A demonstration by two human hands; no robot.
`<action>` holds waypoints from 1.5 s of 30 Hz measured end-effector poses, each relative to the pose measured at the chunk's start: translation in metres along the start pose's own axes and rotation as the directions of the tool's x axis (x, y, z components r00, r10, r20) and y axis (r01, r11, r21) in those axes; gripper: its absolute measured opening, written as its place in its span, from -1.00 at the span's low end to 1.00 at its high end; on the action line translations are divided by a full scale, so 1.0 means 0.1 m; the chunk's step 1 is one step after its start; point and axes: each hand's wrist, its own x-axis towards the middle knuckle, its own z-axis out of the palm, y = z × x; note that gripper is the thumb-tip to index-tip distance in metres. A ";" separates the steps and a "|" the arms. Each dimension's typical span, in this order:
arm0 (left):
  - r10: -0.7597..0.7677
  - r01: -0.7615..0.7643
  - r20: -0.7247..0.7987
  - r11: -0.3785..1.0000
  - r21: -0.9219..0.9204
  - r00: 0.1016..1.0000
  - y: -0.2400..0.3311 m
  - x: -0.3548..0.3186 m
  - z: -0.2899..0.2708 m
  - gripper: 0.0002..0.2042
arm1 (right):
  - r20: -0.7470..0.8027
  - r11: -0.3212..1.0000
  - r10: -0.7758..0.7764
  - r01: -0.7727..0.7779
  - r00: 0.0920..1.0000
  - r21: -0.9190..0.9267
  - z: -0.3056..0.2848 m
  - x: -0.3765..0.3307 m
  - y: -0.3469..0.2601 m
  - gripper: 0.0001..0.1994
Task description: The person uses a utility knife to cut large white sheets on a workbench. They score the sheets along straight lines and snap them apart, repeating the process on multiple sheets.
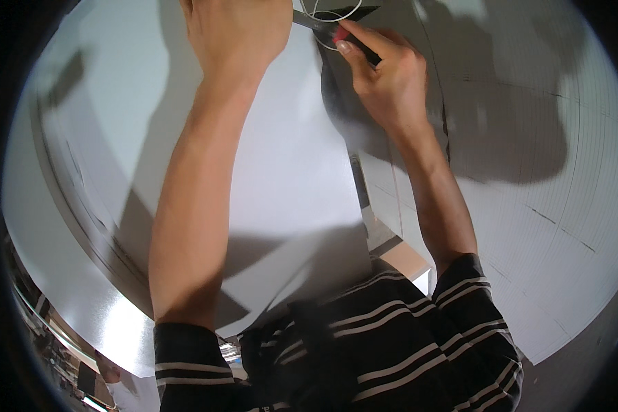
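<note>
White panels fill the view: a smooth white board (288,158) on the left and a finely ribbed white wall (563,206) on the right, both crossed by heavy shadows of the arms. At the top, the right hand (384,75) is closed in a pinch around a slim tool (353,42) with a red and black handle, thumb and forefinger close to its front, probably for fine control of the metal tip, which points left toward a thin white wire (336,14) looping just above it. The left hand (237,31) is raised beside it, pressed near the board's upper edge as if steadying the spot; its fingers run past the frame's top, so whether it grips anything cannot be told. Both forearms rise from striped black sleeves (391,350) at the bottom. Between board and wall a dark seam (359,182) runs down to a tan patch (408,261). The wire's ends are cut off, and the cluttered lower left corner is too blurred to read.
</note>
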 end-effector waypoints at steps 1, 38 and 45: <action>0.048 -0.047 -0.033 0.999 0.020 0.998 0.00 -0.02 -0.02 -0.60 | -0.008 1.000 0.004 -0.004 1.000 0.011 0.04 0.06 -0.01 -0.75; 0.203 -0.216 0.072 0.926 0.311 0.976 -0.30 -0.15 -0.05 -0.57 | 0.732 0.941 0.338 -0.191 0.592 -0.280 1.12 1.81 1.40 -0.54; 0.108 -0.028 -0.131 0.865 0.501 0.986 -0.45 -0.06 0.00 -0.68 | 0.828 0.905 -0.058 -0.320 0.557 0.279 0.53 2.39 1.33 -0.65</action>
